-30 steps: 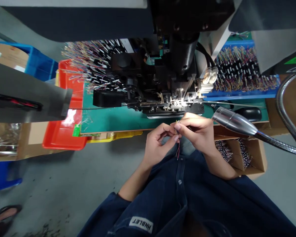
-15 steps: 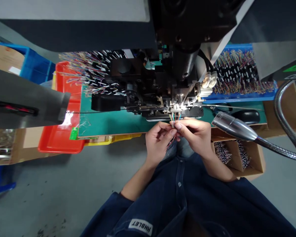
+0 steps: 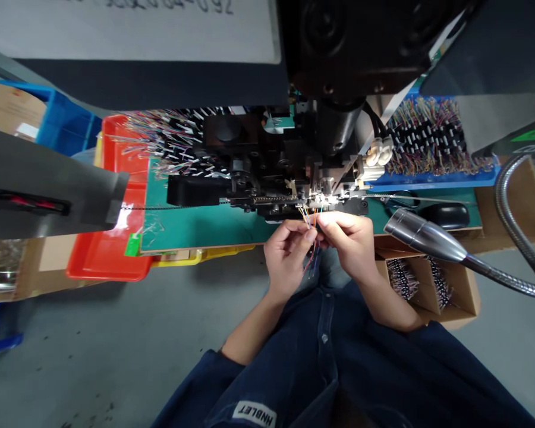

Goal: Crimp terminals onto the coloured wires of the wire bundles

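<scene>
Thin colored wires (image 3: 307,218) run from the lit head of a black machine (image 3: 267,196) down to my fingers. My left hand (image 3: 289,252) pinches the bundle between thumb and forefinger, with loose wire ends hanging below. Close beside it, my right hand (image 3: 348,241) has thumb and forefinger closed on wires just under the machine's bright working point. The wires' upper ends meet the machine, where glare hides the detail.
A red tray (image 3: 107,255) lies left on the green work surface (image 3: 205,229). Wire bundles fill a blue tray (image 3: 441,178) at the back right. A metal gooseneck lamp (image 3: 423,235) reaches in from the right, above a divided cardboard box (image 3: 466,291).
My right hand has shifted slightly left and its fingertips sit nearer the machine. The wires between my hands are more spread. The whole view has moved a little.
</scene>
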{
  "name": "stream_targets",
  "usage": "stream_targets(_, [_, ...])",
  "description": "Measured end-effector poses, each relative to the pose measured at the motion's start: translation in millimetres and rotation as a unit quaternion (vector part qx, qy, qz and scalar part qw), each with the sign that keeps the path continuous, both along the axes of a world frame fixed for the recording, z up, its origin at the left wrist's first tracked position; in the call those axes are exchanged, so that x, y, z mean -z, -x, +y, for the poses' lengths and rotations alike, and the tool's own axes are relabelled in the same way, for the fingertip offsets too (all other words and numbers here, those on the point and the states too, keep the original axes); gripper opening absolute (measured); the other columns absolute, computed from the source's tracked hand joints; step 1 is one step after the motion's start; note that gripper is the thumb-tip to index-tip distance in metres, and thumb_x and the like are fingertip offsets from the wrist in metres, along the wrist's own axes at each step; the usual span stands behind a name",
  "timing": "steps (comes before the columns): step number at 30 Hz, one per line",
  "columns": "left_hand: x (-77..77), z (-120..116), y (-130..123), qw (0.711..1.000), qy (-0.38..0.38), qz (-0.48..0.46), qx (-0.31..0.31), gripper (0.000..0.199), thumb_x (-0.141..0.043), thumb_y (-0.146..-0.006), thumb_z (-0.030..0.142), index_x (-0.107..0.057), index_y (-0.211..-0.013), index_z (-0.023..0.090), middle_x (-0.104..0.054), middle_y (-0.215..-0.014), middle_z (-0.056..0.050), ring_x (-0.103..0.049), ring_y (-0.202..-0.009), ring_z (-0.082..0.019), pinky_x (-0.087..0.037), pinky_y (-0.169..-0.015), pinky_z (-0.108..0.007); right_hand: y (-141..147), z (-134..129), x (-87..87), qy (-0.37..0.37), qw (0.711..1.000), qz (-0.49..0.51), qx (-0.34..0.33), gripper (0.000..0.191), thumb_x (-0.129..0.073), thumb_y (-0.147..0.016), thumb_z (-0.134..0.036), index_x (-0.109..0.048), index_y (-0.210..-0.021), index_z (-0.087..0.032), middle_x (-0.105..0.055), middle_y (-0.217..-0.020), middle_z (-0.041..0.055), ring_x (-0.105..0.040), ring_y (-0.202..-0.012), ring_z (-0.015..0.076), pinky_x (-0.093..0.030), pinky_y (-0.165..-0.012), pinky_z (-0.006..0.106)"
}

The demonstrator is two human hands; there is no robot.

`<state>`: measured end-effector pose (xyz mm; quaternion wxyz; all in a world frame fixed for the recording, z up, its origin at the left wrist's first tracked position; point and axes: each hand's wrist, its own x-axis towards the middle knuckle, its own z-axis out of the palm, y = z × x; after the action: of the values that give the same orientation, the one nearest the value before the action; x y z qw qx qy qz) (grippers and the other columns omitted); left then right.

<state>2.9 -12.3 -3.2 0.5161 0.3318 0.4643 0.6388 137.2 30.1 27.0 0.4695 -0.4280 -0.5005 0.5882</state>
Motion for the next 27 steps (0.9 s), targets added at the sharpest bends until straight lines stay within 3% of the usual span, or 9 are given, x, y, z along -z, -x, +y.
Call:
stream_targets(6, [1.5, 4, -4, 0.999, -0.035, 0.004, -0.035, 0.025, -0.094, -0.105, 0.042, -0.077, -0.103, 0.024, -0.086, -0.095, -0.002, -0.080, -0.072, -0.014, -0.069, -0.068, -0.026, 3, 5, 2.0, 0.046, 0.998, 0.039, 0.001, 0.037, -0.084, -0.107, -0.059, -0.094, -0.093, -0.027, -0.076, -0.075, 0.0036, -0.065, -0.064, 0.0177, -0.059, -0.055, 0.032])
stream_targets(14, [4.2, 9, -3, 0.996, -0.058, 0.025, -0.057, 0.027, -0.094, -0.104, 0.041, -0.074, -0.100, 0.023, -0.086, -0.092, 0.000, -0.085, -0.072, -0.015, -0.072, -0.066, -0.025, 6, 9, -14.9, 0.139, 0.987, 0.080, 0.023, 0.032, -0.090, -0.099, -0.048, -0.092, -0.083, -0.021, -0.061, -0.061, 0.0006, -0.059, -0.061, 0.0161, -0.055, -0.057, 0.031])
stream_targets(19, [-1.8, 11, -5, 0.996, -0.058, 0.024, -0.068, 0.026, -0.094, -0.105, 0.040, -0.075, -0.099, 0.023, -0.085, -0.088, 0.002, -0.084, -0.070, -0.014, -0.071, -0.064, -0.023, 8, 10, -16.5, 0.149, 0.985, 0.080, 0.023, 0.033, -0.090, -0.097, -0.049, -0.090, -0.080, -0.021, -0.056, -0.058, -0.0002, -0.058, -0.061, 0.0177, -0.055, -0.057, 0.034])
stream_targets(23, [-1.9, 11, -4, 0.996, -0.063, 0.002, -0.069, 0.024, -0.095, -0.103, 0.036, -0.076, -0.098, 0.022, -0.084, -0.088, 0.002, -0.084, -0.069, -0.014, -0.070, -0.063, -0.022, 9, 10, -13.8, 0.140, 0.987, 0.075, 0.023, 0.033, -0.089, -0.098, -0.049, -0.090, -0.082, -0.020, -0.060, -0.060, 0.0005, -0.057, -0.059, 0.0158, -0.053, -0.055, 0.032])
stream_targets(27, [-2.3, 10, -2, 0.996, -0.059, 0.009, -0.061, 0.025, -0.095, -0.104, 0.036, -0.076, -0.098, 0.022, -0.084, -0.086, 0.001, -0.082, -0.066, -0.014, -0.071, -0.064, -0.023, 6, 10, -11.5, 0.109, 0.993, 0.052, 0.008, 0.031, -0.087, -0.102, -0.050, -0.094, -0.095, -0.021, -0.063, -0.061, -0.0005, -0.055, -0.055, 0.0143, -0.051, -0.053, 0.031])
